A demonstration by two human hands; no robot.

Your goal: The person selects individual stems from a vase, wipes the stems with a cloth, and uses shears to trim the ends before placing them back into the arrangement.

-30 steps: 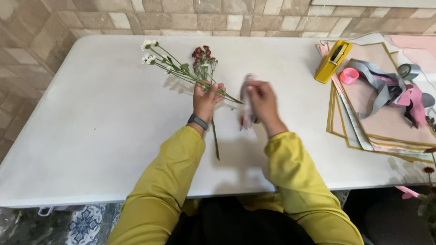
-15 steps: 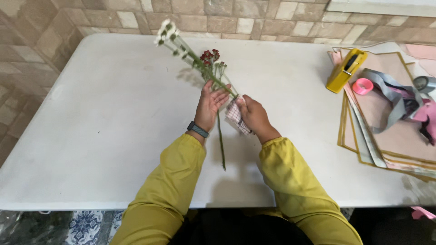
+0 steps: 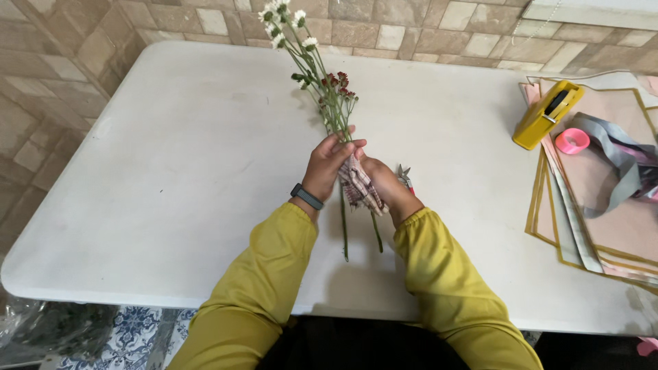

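My left hand grips a small bunch of flowers around the stems, holding it up over the white table. White blooms sit at the top and dark red ones lower down; the green stems hang below my hands. My right hand holds a checked pink and white cloth against the stems, right next to my left hand. A dark watch band sits on my left wrist. Both sleeves are yellow.
Small scissors lie on the table just right of my right hand. At the right edge lie a yellow tape dispenser, a pink tape roll, grey and pink ribbons, and stacked wrapping sheets. A tiled wall runs behind.
The flowers rose from lying on the table to nearly upright in my left hand. My right hand brought the cloth in against the stems. The camera moved closer.
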